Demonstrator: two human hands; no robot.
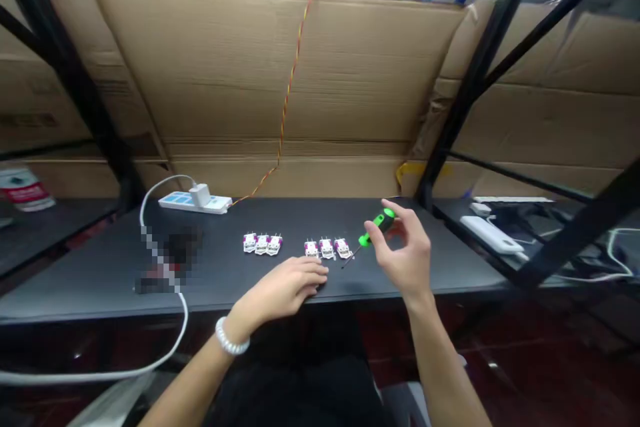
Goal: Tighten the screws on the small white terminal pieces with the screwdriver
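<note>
My right hand [406, 248] grips a small screwdriver [374, 230] with a green and black handle, its thin tip pointing down-left toward the table. My left hand [290, 285] lies on the black table [450, 267] with its fingers stretched toward a row of three small white and purple parts [327, 249]. Whether anything sits under the fingertips is hidden. A second row of three like parts [262, 243] stands a little further left. A bead bracelet [230, 339] circles my left wrist.
A white power strip [195, 201] with a plugged charger lies at the back left, its white cable [175, 340] looping off the front edge. Cardboard sheets [300, 80] wall the back. A blurred dark object [167, 260] sits left. White devices [490, 232] lie on the right shelf.
</note>
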